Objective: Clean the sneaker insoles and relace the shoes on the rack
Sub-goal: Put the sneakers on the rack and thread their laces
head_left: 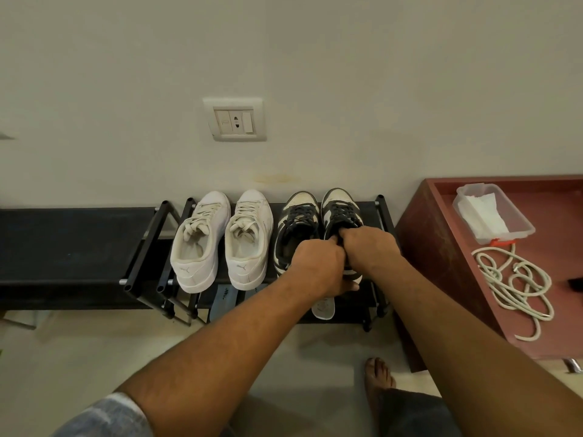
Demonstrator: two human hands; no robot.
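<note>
While both hands work at its collar, black-and-cream sneaker [339, 212] sits rightmost on rack [383, 222], beside its mate [296, 222]. Left hand [318, 266] curls round the heel; right hand [369, 247] pinches dark laces at the tongue. Pale insole [323, 307] hangs below the left hand. Risk: a tug could drag the shoe off the shelf edge.

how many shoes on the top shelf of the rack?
4. Two white sneakers, left one and right one. Two black-and-white ones to their right: one beside the left hand, one under both hands, right hand on it. Lower shelves are mostly hidden.
</note>
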